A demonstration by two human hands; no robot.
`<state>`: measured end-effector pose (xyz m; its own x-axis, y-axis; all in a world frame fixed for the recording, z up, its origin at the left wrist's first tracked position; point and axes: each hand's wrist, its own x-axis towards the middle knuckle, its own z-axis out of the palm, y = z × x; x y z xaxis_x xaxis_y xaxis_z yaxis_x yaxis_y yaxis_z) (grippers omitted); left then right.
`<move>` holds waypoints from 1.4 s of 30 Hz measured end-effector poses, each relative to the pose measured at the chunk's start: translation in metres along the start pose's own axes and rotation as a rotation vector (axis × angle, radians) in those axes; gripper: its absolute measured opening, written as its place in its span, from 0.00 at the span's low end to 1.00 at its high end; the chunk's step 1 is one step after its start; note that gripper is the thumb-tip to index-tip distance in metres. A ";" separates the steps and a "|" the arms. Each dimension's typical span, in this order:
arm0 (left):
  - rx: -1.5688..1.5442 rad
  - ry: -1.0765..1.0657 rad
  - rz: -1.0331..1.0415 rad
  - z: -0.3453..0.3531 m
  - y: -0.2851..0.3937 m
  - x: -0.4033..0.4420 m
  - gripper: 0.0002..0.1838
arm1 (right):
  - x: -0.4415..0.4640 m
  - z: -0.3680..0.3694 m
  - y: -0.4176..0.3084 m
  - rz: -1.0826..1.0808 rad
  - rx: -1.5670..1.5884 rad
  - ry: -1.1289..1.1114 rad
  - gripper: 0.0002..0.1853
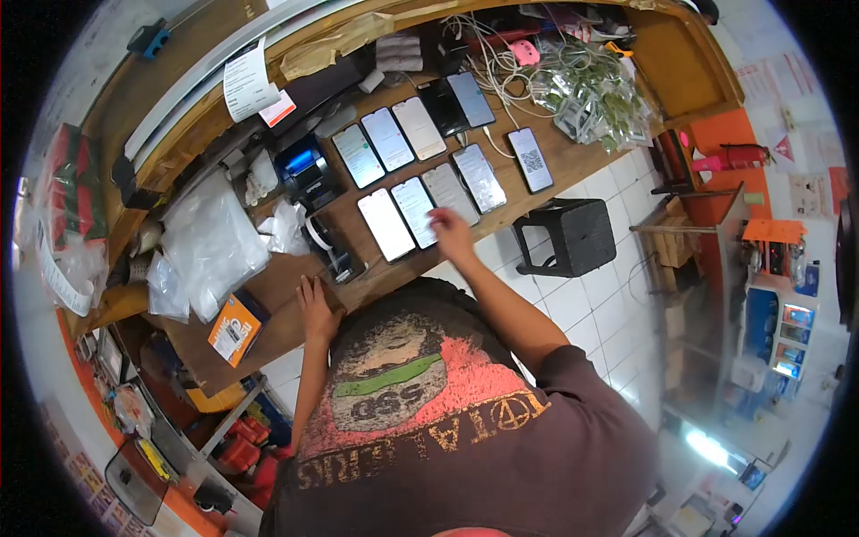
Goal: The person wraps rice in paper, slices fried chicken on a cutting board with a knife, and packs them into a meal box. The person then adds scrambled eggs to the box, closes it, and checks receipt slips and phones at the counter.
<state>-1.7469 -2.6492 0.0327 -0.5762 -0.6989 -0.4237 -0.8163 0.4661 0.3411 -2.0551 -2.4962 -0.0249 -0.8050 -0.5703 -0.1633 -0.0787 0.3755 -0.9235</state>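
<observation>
My left hand (319,309) rests on the front edge of the wooden counter (277,295), fingers spread and holding nothing. Over the front row of phones, my right hand (452,234) has its fingertips at the right edge of a lit phone (412,211); no object shows in it. Left of that phone lies one with a bright white screen (386,225). To its right are a greyer phone (450,191) and another lit phone (480,178). Several more phones form a back row, among them a lit one (358,156). A phone showing a QR code (531,160) lies farther right.
A black device with a blue light (309,170), clear plastic bags (210,251) and an orange box (238,329) are on the left. White cables (488,67) and a heap of small packets (591,94) lie at the back right. A black stool (577,237) stands beside the counter.
</observation>
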 end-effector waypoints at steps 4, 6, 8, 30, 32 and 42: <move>-0.021 -0.003 0.039 0.019 -0.016 0.009 0.55 | 0.038 -0.092 0.018 -0.022 -0.301 0.750 0.12; 0.023 -0.041 0.016 0.021 -0.016 0.013 0.55 | 0.054 -0.131 0.050 -0.065 -0.468 0.934 0.16; 0.049 0.019 0.099 0.052 -0.050 0.023 0.56 | 0.062 -0.154 0.068 -0.090 -0.461 0.946 0.23; -0.193 0.099 0.086 0.030 -0.048 0.008 0.56 | 0.074 -0.182 0.072 0.125 -0.577 0.616 0.51; -0.187 0.072 0.070 0.025 -0.042 0.005 0.56 | 0.073 -0.182 0.086 0.094 -0.522 0.643 0.46; -0.236 0.117 0.104 0.038 -0.048 0.006 0.57 | 0.103 -0.210 0.144 0.185 0.039 0.493 0.21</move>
<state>-1.7127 -2.6554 -0.0186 -0.6364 -0.7183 -0.2813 -0.7132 0.4090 0.5693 -2.2730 -2.3475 -0.1018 -0.9851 -0.0819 -0.1509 0.1055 0.4045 -0.9084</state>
